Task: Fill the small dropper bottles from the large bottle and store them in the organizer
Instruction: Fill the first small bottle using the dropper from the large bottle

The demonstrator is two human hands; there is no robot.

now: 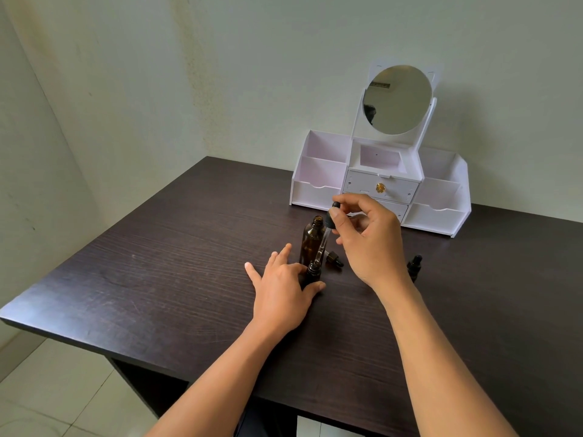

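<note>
1. Our left hand point(280, 291) rests on the dark wooden table point(189, 263). Its thumb and forefinger pinch the small dropper bottle point(313, 275), while the other three fingers are spread out flat and straight.
2. The small dropper bottle stands upright on the table, uncapped, near the table's middle and just in front of the large bottle point(308, 241).
3. Our right hand point(369, 241) hovers above the table and pinches the dropper point(325, 234) at its black collar with thumb and fingertips. The remaining fingers are loosely curled.
4. The dropper tilts, rubber bulb up and to the right, and its glass tip is at the mouth of the small dropper bottle.
5. The large bottle is amber, upright and open, its threaded neck bare.
6. A loose black cap point(334, 260) lies on its side just right of the large bottle.
7. A second small bottle point(414, 268), capped, stands farther right, well apart from the others.
8. The white organizer point(318, 184) sits at the table's back edge against the wall. It has open side compartments, a gold-knobbed drawer point(380, 188) and a round mirror point(397, 99) on top.
</note>
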